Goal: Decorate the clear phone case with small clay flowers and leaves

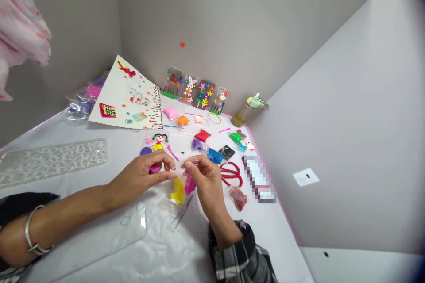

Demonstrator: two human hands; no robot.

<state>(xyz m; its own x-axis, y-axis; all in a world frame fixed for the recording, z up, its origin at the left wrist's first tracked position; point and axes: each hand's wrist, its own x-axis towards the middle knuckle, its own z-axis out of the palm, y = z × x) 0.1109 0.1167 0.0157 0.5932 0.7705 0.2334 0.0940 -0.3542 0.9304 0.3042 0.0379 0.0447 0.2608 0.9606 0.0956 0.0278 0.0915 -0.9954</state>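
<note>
- Black-and-white plaid sleeve point(232, 263) is nearest the lens, with the right hand point(207, 179) extended beyond it.
- Thin, translucent plastic film point(179, 164) is located between both hands, above the white-covered counter point(159, 252). It seems to be pinched by the right thumb and fingers; the left hand point(146, 168) is curled thumb-to-finger beside it, contact not clear.
- Bright yellow clay in a clear bag point(178, 191) and a magenta clay lump point(190, 183) are seen just below the fingers. Whether the film is joined to either cannot be told.
- Handling, judged: film very light, limp, probably slippery and prone to cling or crease. Best gripped at its edges, fingertips only, light tension; it could be stretched or torn by a hard pull.
- Clay likely soft, easily dented. Bag best lifted by an empty corner, clay left unsqueezed.
- Red-handled scissors point(232, 174) and a reddish-brown clay packet point(239, 197) are placed beside the right hand.
- Large transparent flat sheet point(109, 239) is laid below the left forearm; probably smooth, stiffer than the film, best held by its rim.
</note>
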